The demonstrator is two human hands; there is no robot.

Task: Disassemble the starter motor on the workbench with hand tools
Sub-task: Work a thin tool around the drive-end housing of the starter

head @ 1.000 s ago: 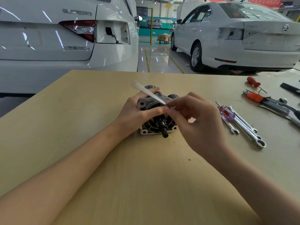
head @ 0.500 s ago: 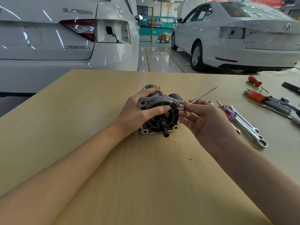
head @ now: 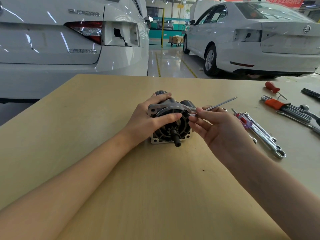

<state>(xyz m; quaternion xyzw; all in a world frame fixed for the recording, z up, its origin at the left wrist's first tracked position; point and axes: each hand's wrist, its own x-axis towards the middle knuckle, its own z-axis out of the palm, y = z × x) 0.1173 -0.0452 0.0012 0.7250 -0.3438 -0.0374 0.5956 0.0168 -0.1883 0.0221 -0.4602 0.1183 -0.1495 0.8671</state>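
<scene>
Slim silver wrench [head: 217,105] has swung from 10 to 2 o'clock, then held — right hand [head: 223,130] pinches it at the housing bolt. Left hand [head: 149,116] grips the grey metal starter motor [head: 170,126] — loosening apparently underway.

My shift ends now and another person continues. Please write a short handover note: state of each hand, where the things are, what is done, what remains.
Left hand grips the starter motor, which lies on the workbench, its shaft toward the person.
Right hand pinches a slim wrench, with its head at the upper right edge of the motor's front housing.
Spare wrenches, a red-handled screwdriver and a hex key set lie to the right.
Done: tool set on the motor. No removed parts are visible.
Left: loosen the fasteners, then separate the housing.
</scene>
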